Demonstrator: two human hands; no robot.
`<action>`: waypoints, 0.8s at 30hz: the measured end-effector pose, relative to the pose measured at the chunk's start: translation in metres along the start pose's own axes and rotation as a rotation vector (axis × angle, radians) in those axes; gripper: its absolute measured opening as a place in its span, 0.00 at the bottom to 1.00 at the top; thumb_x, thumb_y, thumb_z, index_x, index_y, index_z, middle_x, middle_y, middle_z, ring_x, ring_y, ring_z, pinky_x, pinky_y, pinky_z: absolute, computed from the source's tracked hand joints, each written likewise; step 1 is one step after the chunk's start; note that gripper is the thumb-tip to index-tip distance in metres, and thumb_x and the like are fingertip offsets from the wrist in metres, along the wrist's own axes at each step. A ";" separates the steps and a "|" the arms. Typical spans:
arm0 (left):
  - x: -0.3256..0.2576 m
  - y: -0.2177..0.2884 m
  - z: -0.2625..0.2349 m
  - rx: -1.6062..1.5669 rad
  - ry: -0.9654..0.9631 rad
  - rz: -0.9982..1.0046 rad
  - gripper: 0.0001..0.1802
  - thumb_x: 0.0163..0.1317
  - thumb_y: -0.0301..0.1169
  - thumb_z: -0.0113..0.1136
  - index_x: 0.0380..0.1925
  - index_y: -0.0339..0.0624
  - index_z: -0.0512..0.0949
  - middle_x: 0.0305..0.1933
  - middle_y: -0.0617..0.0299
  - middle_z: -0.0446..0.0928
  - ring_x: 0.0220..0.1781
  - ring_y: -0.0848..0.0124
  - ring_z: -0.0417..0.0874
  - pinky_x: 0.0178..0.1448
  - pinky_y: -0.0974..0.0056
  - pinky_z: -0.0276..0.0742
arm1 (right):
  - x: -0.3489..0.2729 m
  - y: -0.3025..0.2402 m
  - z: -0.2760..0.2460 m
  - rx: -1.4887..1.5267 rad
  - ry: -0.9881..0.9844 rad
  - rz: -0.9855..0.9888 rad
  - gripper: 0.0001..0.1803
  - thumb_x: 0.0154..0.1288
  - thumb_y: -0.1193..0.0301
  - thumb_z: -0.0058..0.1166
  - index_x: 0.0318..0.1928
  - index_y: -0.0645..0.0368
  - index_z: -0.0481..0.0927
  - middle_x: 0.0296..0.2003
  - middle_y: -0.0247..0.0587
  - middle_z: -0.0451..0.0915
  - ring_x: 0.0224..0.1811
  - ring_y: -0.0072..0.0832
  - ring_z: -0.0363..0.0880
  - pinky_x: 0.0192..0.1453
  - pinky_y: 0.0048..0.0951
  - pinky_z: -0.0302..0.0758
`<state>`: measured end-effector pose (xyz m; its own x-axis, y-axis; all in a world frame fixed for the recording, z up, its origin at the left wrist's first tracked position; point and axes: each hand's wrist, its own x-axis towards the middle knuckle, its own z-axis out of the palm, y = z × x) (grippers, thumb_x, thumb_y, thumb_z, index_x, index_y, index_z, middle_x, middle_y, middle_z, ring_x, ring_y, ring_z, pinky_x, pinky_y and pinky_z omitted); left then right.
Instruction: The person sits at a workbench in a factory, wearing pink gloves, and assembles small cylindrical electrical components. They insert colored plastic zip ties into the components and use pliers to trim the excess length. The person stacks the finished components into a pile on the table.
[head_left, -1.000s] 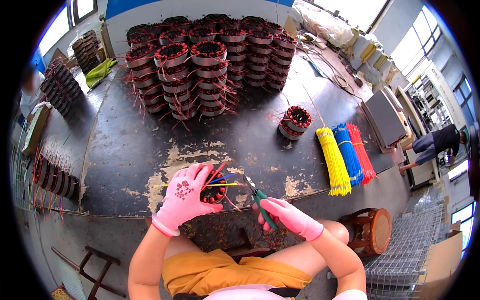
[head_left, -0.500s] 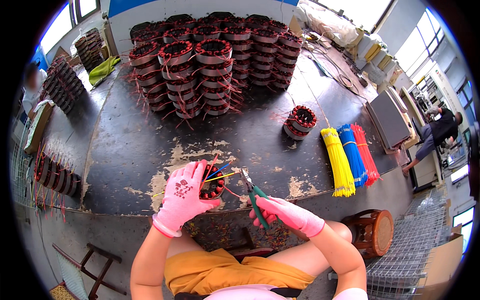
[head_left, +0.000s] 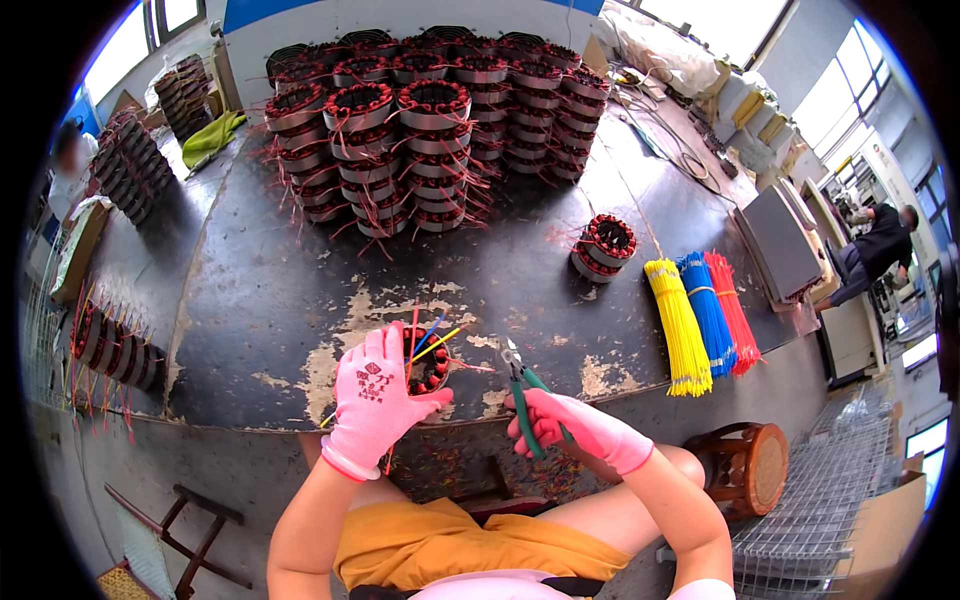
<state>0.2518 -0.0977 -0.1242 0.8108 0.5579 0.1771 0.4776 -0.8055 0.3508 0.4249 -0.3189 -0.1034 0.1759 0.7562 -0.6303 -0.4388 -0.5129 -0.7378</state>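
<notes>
Okay so the left hand [head_left: 385, 395] and right hand [head_left: 578, 425] were both gloved in bright pink, dark red print across the left. The pliers [head_left: 517, 384] were green and silver, the near coil ring [head_left: 440, 366] red and black, its wires [head_left: 438, 342] yellow, blue and red. Black counter [head_left: 270, 320], blotchy tan patches. Shorts [head_left: 450, 545] were totally mustard.

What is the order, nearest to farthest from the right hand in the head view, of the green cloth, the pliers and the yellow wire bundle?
1. Pliers, in the right hand.
2. Yellow wire bundle, right of the hand.
3. Green cloth, back left.
</notes>
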 end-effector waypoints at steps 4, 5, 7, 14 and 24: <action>-0.001 0.005 0.009 0.121 0.058 -0.066 0.59 0.39 0.62 0.79 0.63 0.29 0.70 0.55 0.49 0.77 0.56 0.53 0.81 0.61 0.53 0.76 | -0.010 0.003 -0.007 0.059 -0.165 0.064 0.30 0.81 0.50 0.42 0.67 0.62 0.70 0.49 0.44 0.83 0.47 0.31 0.86 0.54 0.27 0.78; -0.001 0.009 0.008 0.136 0.058 -0.077 0.58 0.41 0.62 0.78 0.63 0.29 0.70 0.54 0.49 0.77 0.55 0.53 0.81 0.60 0.53 0.77 | -0.010 0.004 -0.006 0.013 -0.161 0.102 0.31 0.82 0.50 0.40 0.69 0.62 0.69 0.49 0.44 0.83 0.47 0.32 0.86 0.53 0.27 0.79; 0.000 0.010 0.009 0.120 0.051 -0.087 0.59 0.41 0.62 0.78 0.63 0.29 0.70 0.55 0.49 0.77 0.55 0.53 0.81 0.60 0.53 0.77 | -0.008 0.009 -0.007 0.018 -0.180 0.107 0.30 0.82 0.51 0.40 0.69 0.62 0.70 0.49 0.44 0.83 0.47 0.32 0.86 0.52 0.27 0.79; -0.001 0.010 0.011 0.147 0.066 -0.085 0.58 0.42 0.62 0.78 0.64 0.29 0.69 0.55 0.50 0.77 0.56 0.53 0.81 0.61 0.52 0.76 | 0.008 0.012 -0.007 -0.015 -0.156 0.089 0.31 0.82 0.50 0.40 0.70 0.62 0.68 0.49 0.44 0.83 0.47 0.29 0.86 0.50 0.24 0.79; -0.002 0.010 0.011 0.145 0.073 -0.068 0.58 0.43 0.63 0.77 0.64 0.29 0.69 0.54 0.51 0.76 0.55 0.55 0.81 0.61 0.53 0.75 | 0.003 0.010 0.000 -0.089 -0.092 0.068 0.30 0.82 0.50 0.41 0.67 0.63 0.71 0.48 0.43 0.84 0.45 0.27 0.86 0.47 0.23 0.79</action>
<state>0.2590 -0.1088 -0.1312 0.7504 0.6212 0.2259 0.5790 -0.7826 0.2288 0.4206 -0.3218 -0.1129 0.0656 0.7505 -0.6577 -0.3659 -0.5951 -0.7155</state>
